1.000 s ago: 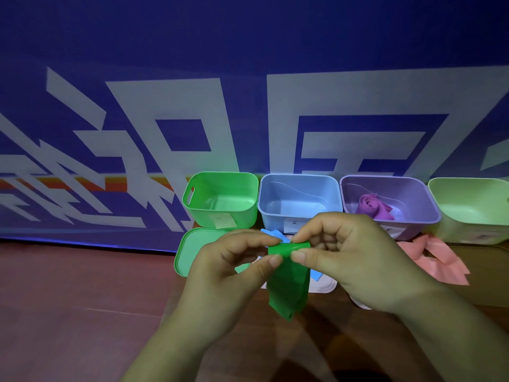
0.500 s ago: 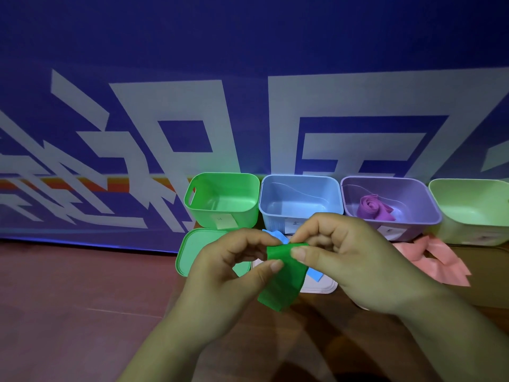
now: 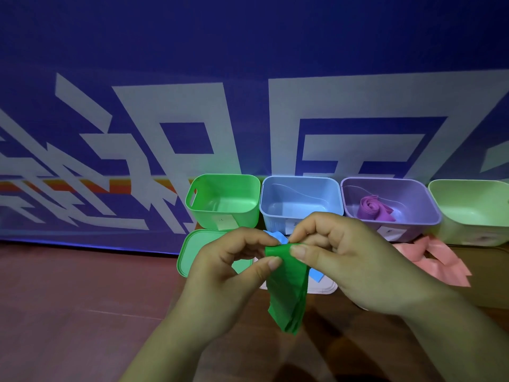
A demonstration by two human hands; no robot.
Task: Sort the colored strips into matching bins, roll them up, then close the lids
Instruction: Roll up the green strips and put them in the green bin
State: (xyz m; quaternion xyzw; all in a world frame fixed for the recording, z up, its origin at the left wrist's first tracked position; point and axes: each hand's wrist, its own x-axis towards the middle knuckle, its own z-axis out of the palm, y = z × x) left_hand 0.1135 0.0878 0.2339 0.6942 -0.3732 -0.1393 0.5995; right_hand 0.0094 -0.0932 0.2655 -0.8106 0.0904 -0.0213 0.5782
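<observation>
A green strip [image 3: 287, 293] hangs in front of me, pinched at its top end by my left hand [image 3: 225, 274] and my right hand [image 3: 347, 260]. Behind the hands stand four open bins in a row: a green bin [image 3: 223, 201], a blue bin [image 3: 300, 199], a purple bin [image 3: 391, 202] holding a rolled purple strip [image 3: 373, 208], and a pale green bin [image 3: 471, 210]. A blue strip [image 3: 315, 274] lies partly hidden behind my hands. A pink strip [image 3: 435, 260] lies crumpled on the table at the right.
A green lid [image 3: 192, 255] lies flat in front of the green bin. A white lid [image 3: 322, 288] lies under the blue strip, mostly hidden. The blue patterned wall rises right behind the bins. The brown table stretches to the left.
The hanging end of the green strip swung left and then back down. Both hands kept their pinch on its top end and barely moved.
</observation>
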